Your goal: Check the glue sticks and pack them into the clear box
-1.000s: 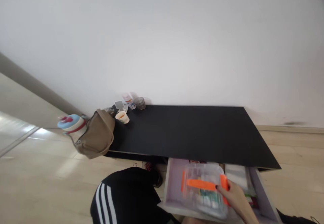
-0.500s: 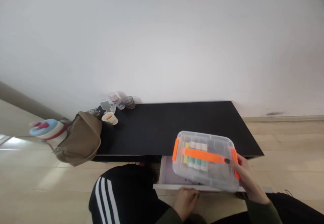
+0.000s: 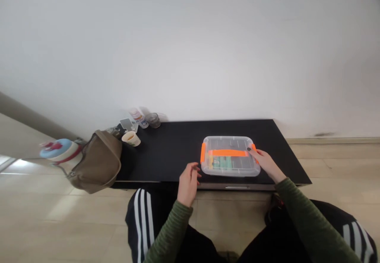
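Note:
A clear plastic box point(image 3: 228, 156) with orange latches and a long orange strap on its lid sits on the black tabletop point(image 3: 166, 168). Rows of small coloured items show through the lid. My right hand point(image 3: 264, 163) grips the box's right end, with fingers over the orange latch. My left hand point(image 3: 187, 184) hangs just left of the box, over the tabletop's front edge, with its fingers loosely apart and touching nothing I can see. Below the box, the shut drawer front point(image 3: 237, 186) runs under the tabletop, with a slim metal handle.
A tan bag point(image 3: 99, 164) slumps against the tabletop's left end, beside a blue-lidded bottle point(image 3: 59, 151). A paper cup point(image 3: 130, 138), a dark glass point(image 3: 153, 120), and a phone point(image 3: 126, 123) stand at the back left. A white wall rises behind; a pale floor lies around.
The box has moved from the open drawer up onto the tabletop. The drawer is now shut. My left hand has risen to the tabletop's front edge.

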Demonstrator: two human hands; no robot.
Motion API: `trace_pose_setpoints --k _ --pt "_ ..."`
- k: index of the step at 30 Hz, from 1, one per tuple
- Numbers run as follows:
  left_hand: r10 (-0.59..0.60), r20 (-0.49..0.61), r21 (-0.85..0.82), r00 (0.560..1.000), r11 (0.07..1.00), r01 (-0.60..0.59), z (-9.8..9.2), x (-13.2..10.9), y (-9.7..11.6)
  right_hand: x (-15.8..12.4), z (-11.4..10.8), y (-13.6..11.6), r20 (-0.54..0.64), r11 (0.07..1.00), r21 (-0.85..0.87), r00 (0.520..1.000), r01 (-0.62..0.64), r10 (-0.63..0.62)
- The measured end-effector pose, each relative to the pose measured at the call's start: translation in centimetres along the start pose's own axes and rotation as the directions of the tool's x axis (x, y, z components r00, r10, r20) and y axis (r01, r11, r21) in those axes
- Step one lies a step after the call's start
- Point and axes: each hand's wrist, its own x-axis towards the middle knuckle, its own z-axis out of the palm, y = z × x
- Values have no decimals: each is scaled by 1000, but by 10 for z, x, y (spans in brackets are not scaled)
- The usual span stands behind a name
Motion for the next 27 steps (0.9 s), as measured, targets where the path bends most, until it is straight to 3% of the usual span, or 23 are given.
trace_pose_setpoints --k 4,7,10,14,18,21,27 --pt "-44 148 154 988 988 20 -15 59 38 16 4 -13 6 992 -125 1000 29 -29" --pt "-100 195 354 976 935 25 -4 100 51 23 6 -20 -21 971 -234 998 57 -64" --pt "-156 223 388 962 920 59 7 126 52 29 7 -25 -40 961 -258 993 97 -111" --pt "-151 293 267 944 961 71 9 134 44 34 7 -24 -32 977 -191 994 96 -104" --pt "-113 275 132 955 988 79 6 131 32 41 6 -14 -5 998 -1 998 62 -62" --pt "-137 276 -11 951 989 145 7 131 23 49 1 -3 47 998 42 998 39 -41" --pt "-145 263 -141 954 972 187 11 131 18 74 1 -5 -78 989 -14 986 145 -146"
